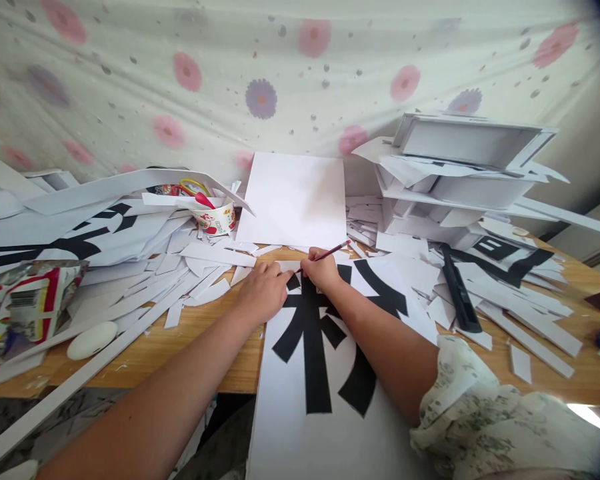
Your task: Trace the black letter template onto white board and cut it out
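Observation:
A white foam board (300,400) with a large black printed character lies across the wooden table's front edge and hangs over it toward me. My left hand (263,291) rests flat on the board's upper left part, fingers stretched out and pressing it down. My right hand (320,270) is closed round a thin red-handled tool (333,251), a pen or craft knife, whose tip sits at the top of the black character. The tip itself is hidden behind my fingers.
White paper offcuts (200,270) litter the table. A blank white sheet (294,200) leans at the back, a paper cup (215,217) with scissors stands left of it, stacked foam boards (460,173) sit right. A black ruler-like bar (459,288) and a white oval eraser (91,339) lie nearby.

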A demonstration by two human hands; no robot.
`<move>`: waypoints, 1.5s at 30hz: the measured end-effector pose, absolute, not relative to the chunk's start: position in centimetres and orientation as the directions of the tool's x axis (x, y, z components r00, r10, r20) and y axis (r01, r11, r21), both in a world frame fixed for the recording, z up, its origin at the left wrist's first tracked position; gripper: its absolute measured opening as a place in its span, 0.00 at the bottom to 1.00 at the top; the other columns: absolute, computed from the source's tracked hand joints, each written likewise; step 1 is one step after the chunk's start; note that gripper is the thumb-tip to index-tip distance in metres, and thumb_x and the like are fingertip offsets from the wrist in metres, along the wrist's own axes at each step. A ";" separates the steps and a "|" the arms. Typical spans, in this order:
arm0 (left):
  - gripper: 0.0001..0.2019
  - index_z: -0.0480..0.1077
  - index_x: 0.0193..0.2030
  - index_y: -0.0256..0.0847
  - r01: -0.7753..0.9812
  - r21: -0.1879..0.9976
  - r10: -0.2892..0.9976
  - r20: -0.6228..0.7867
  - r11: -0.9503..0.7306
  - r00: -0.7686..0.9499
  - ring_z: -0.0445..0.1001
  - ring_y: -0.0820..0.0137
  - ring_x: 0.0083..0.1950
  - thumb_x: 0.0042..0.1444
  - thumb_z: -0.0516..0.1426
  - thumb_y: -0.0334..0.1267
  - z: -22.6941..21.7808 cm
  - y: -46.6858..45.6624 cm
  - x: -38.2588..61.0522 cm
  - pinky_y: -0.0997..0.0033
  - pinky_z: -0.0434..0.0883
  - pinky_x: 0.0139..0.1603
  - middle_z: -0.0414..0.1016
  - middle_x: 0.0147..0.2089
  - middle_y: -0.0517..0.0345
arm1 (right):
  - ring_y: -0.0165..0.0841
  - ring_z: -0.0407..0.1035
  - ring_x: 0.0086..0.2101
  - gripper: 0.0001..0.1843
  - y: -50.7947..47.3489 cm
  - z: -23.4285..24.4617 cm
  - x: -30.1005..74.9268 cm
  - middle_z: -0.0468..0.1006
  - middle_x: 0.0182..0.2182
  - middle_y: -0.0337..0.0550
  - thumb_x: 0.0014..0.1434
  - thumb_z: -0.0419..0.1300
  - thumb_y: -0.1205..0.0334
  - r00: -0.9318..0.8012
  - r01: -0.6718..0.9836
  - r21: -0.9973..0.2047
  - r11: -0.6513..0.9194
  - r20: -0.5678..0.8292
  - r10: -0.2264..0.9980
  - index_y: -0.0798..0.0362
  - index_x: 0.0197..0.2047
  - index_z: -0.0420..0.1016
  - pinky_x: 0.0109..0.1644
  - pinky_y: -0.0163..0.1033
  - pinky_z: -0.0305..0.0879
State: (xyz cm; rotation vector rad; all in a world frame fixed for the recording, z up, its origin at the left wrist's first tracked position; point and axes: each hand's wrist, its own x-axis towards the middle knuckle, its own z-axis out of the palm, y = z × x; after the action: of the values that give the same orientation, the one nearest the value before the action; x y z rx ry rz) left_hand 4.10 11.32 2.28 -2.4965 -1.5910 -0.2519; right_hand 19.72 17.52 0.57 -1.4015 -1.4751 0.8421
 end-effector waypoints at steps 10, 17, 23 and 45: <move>0.23 0.67 0.60 0.54 0.913 -0.069 0.884 0.232 -0.402 0.406 0.65 0.56 0.49 0.58 0.51 0.33 2.5 11.1 4.0 0.54 0.66 0.48 0.70 0.46 0.52 | 0.26 0.57 0.17 0.10 17.8 0.0 20.0 0.54 0.11 0.27 0.40 0.52 0.68 0.031 0.302 -0.943 0.139 0.155 0.987 0.50 0.16 0.52 0.20 0.31 0.49; 0.22 0.68 0.60 0.54 0.922 -0.072 0.893 0.229 -0.381 0.387 0.65 0.56 0.50 0.58 0.51 0.35 2.2 11.2 4.2 0.53 0.63 0.48 0.70 0.46 0.52 | 0.24 0.54 0.15 0.12 17.8 0.0 20.4 0.53 0.11 0.26 0.41 0.53 0.71 -0.028 0.242 -0.960 0.141 0.138 0.990 0.51 0.15 0.53 0.19 0.30 0.48; 0.22 0.67 0.60 0.54 0.924 -0.082 0.895 0.227 -0.374 0.383 0.64 0.56 0.50 0.58 0.50 0.35 2.2 11.1 4.4 0.53 0.62 0.49 0.70 0.47 0.52 | 0.21 0.53 0.15 0.19 17.9 -0.4 20.6 0.55 0.13 0.25 0.53 0.61 0.69 -0.044 0.180 -0.977 0.116 0.109 0.993 0.54 0.17 0.56 0.20 0.28 0.51; 0.23 0.71 0.55 0.43 0.904 -0.127 0.889 0.172 -0.407 0.425 0.66 0.53 0.55 0.58 0.45 0.27 4.0 10.6 5.2 0.46 0.60 0.58 0.72 0.49 0.45 | 0.45 0.66 0.57 0.12 -0.1 4.2 32.3 0.70 0.58 0.53 0.59 0.57 0.66 -0.480 0.809 -0.349 0.473 0.071 0.874 0.53 0.47 0.75 0.59 0.48 0.65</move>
State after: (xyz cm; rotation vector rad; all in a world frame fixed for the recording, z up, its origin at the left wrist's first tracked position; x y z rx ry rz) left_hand 5.21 10.64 4.02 -2.4769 -1.5813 -0.1136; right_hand 32.28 -0.06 4.17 -1.4467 -2.4821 0.3938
